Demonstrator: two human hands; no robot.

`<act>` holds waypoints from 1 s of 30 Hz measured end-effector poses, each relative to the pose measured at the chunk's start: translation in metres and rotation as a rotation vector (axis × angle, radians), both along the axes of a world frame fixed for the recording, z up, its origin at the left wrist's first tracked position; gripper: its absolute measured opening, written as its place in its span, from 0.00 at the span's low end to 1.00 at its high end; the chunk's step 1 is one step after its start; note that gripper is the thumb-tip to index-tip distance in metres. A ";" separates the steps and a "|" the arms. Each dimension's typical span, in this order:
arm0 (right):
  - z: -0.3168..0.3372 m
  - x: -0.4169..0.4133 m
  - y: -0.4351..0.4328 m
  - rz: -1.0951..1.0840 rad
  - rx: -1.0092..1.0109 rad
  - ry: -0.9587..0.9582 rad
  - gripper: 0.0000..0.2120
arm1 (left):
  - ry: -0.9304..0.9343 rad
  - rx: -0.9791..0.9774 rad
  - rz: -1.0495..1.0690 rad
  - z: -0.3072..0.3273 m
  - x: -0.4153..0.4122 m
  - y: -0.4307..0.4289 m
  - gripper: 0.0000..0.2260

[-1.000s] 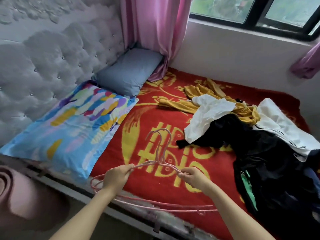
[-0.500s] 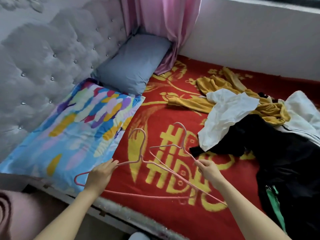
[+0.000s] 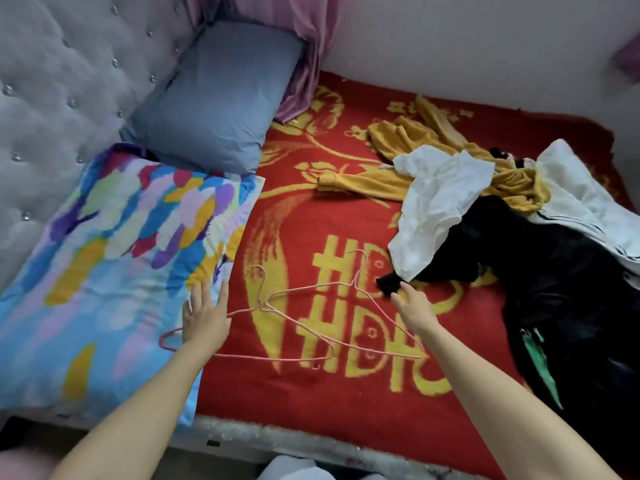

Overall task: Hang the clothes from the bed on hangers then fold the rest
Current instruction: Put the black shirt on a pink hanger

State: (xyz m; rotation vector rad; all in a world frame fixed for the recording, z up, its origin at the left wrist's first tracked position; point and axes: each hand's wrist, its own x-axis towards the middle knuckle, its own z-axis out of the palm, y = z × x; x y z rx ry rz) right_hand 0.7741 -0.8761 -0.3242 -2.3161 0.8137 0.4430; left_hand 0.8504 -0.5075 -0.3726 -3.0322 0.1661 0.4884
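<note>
Two thin pink wire hangers lie flat and overlapping on the red blanket. My left hand hovers open with spread fingers over the left hanger's end, at the edge of the colourful pillow. My right hand reaches to the tip of a black garment; its fingers touch the cloth, but a grip is not clear. A white garment lies on the black one. A mustard-yellow garment lies behind, and another white piece at the right.
A colourful pillow and a blue-grey pillow rest against the tufted grey headboard at the left. A pink curtain hangs at the back, and a white wall runs behind the bed. The bed's front edge is just below my arms.
Both hands have let go of the hangers, which now lie on the blanket. My right hand moved right to the black garment's tip. The view tilted further down.
</note>
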 end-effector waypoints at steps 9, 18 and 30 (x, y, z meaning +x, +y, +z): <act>0.001 -0.067 -0.046 -0.130 -0.118 0.171 0.20 | 0.120 -0.041 -0.209 -0.006 -0.023 -0.077 0.35; 0.003 -0.144 -0.133 -0.240 -0.110 0.149 0.17 | 0.079 -0.129 -0.385 0.023 -0.049 -0.202 0.32; -0.006 -0.270 -0.329 -0.491 -0.125 0.069 0.21 | 0.069 -0.204 -0.275 0.036 -0.132 -0.379 0.29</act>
